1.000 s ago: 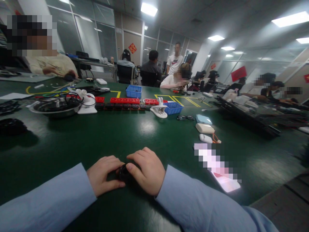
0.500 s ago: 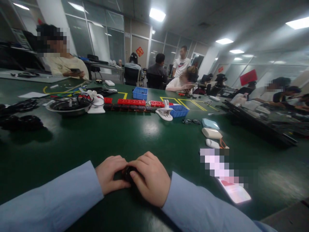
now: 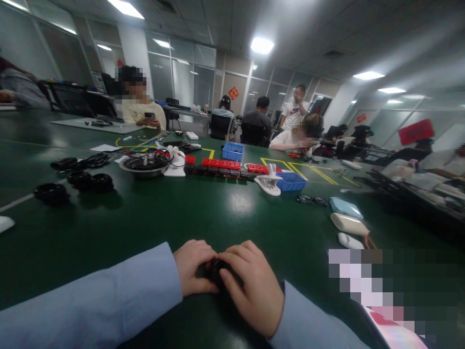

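A small dark, rounded part (image 3: 217,269) sits between my hands, low over the near side of the green table (image 3: 163,218). My left hand (image 3: 193,266) curls around its left side, thumb along the near edge. From the right, my right hand (image 3: 253,286) wraps over it with the thumb on the near side. The fingertips of both hands meet at the far side. Most of the part is covered by my fingers, so its exact kind does not show.
Black round parts (image 3: 90,182) lie at the left, near a metal bowl (image 3: 143,170) with cables. Red strips (image 3: 221,163), blue bins (image 3: 291,182) and a white clip-like stand (image 3: 269,184) line the middle. Glasses (image 3: 311,200), cases (image 3: 349,224) and a phone (image 3: 394,330) are at right. People sit beyond.
The view has swung left, so the table's things appear further right and more black parts show at the left. Both hands keep their grip on the dark part.
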Tool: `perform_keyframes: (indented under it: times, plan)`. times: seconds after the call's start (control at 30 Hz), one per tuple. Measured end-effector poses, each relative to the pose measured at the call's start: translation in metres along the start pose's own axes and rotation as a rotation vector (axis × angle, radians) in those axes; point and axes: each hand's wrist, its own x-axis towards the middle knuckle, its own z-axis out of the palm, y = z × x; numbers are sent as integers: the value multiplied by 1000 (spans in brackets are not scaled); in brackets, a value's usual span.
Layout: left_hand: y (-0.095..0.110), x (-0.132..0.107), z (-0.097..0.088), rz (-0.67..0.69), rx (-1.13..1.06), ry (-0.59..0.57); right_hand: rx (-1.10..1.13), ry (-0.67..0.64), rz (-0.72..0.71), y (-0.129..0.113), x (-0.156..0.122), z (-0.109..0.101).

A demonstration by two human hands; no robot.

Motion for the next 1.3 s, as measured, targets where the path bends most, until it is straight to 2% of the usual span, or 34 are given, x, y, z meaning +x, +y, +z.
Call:
perform_keyframes:
  times: [0.2,0.67,0.9,1.1,1.3]
  plan:
    - [1,0,1,-8,1,14,-46,-25,3,-1,2,0]
    - [4,0,-2,-19,-8,12,48,-16,31,0,1,3]
    - [2,0,-3,14,-4,-3,103,-72,-71,-6,1,3]
    - [4,0,-3,-4,-25,-8,31,-159,-170,-9,0,1]
    - [4,0,-2,-3,-62,27,4,-167,-264,-6,-2,4]
